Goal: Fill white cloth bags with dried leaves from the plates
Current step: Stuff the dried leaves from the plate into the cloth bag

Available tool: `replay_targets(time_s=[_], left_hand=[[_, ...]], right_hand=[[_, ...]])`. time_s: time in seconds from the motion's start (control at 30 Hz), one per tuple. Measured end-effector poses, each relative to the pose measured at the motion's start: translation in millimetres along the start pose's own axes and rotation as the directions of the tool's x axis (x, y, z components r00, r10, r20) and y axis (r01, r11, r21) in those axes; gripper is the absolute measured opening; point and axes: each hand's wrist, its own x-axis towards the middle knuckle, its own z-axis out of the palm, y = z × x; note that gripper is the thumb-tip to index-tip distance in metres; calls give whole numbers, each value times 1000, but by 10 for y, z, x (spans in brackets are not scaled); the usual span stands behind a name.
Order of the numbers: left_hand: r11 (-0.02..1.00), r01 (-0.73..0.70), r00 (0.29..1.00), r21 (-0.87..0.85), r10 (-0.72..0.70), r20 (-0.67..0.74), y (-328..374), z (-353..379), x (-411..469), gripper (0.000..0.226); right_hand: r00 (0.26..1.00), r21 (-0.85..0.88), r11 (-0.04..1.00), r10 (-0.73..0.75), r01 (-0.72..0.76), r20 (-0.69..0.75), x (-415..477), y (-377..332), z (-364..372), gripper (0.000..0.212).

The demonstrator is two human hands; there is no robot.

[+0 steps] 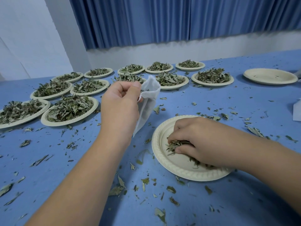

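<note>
My left hand (120, 105) holds a white cloth bag (149, 98) by its mouth above the blue table; the bag hangs down and its mouth faces up and to the right. My right hand (193, 142) lies in a cream paper plate (175, 167) at the near right, its fingers curled round a bunch of dried leaves (175, 145). Few leaves lie on this plate apart from that bunch. The bag is up and to the left of the plate, apart from it.
Several cream plates heaped with dried leaves (70, 110) stand in rows across the far left and middle of the table. A bare plate (270, 76) sits far right. Loose leaf bits litter the blue table (81, 160). A white thing (297, 111) shows at the right edge.
</note>
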Motion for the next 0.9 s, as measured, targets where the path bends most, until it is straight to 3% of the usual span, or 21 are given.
replay_targets(time_s=[0.43,0.7,0.9], left_hand=[[986,-87,996,141,83,34,-70,31,-26,20],[925,-182,983,334,180,38,-140,-18,16,20],[893,-236,972,384,210,109,-198,60,-53,17]], right_hand=[[994,11,998,-61,62,-90,-11,3,-2,23],[967,338,940,53,35,-248,-93,98,-196,11],[879,549,830,189,95,-438,-189,156,-367,5]])
